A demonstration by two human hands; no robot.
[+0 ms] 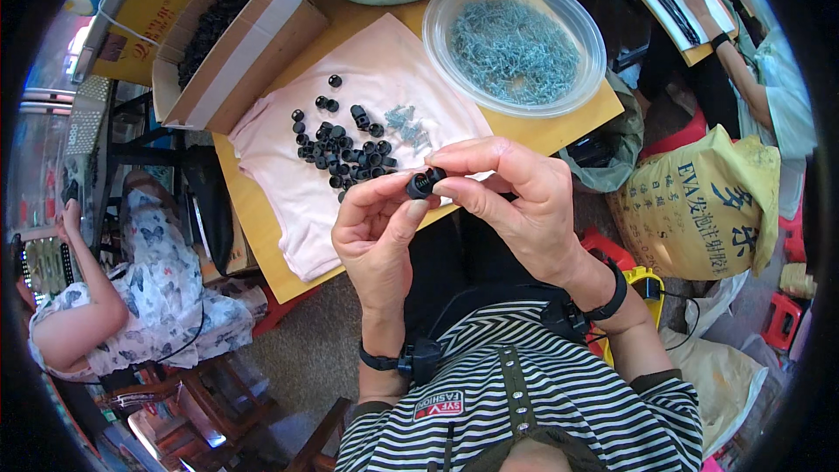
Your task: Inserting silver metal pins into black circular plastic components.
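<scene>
While there's one cardboard box [253,48] left of the pink cloth [376,61] and one clear tub [441,57] right of it, the left hand [376,232] and right hand [516,188], fingertips nearly meeting, pinch a black part [421,184] by the cloth's near edge. Honestly can't tell if that's one piece or two.

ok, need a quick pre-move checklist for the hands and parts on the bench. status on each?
1. Black part held from both sides: ok, at the fingertips of the left hand and right hand.
2. Black part fully joined inside: cannot tell, too small and partly covered by fingers.
3. Loose black pieces within reach: ok, on the pink cloth just beyond the hands.
4. Black pieces lined up: not ok, scattered and bunched.
5. Small metal pieces at hand: ok, a little pile beside the black ones.
6. Clear tub stocked: ok, plenty of metal pieces inside.
</scene>
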